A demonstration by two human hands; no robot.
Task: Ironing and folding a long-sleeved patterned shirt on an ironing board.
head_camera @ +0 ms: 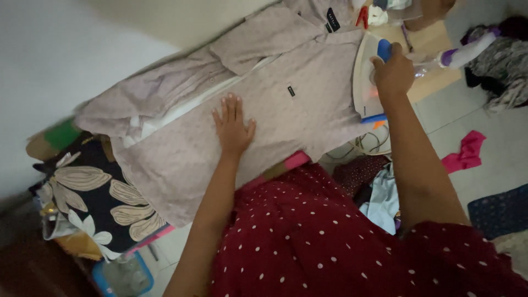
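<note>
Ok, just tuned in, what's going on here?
A person is ironing a pale mauve shirt spread on a padded board. The left hand lies flat on the shirt's middle, pressing the cloth down. The right hand grips the handle of a white and blue iron at the shirt's edge. A pink cloth lies on the floor nearby.

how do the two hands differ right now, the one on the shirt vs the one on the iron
The left hand lies flat and open, fingers spread, on the pale mauve button-up shirt. The right hand is curled shut around the blue handle of the white clothes iron, at the shirt's edge and farther from the body. Both are bare, with arms extended over the shirt.
</note>
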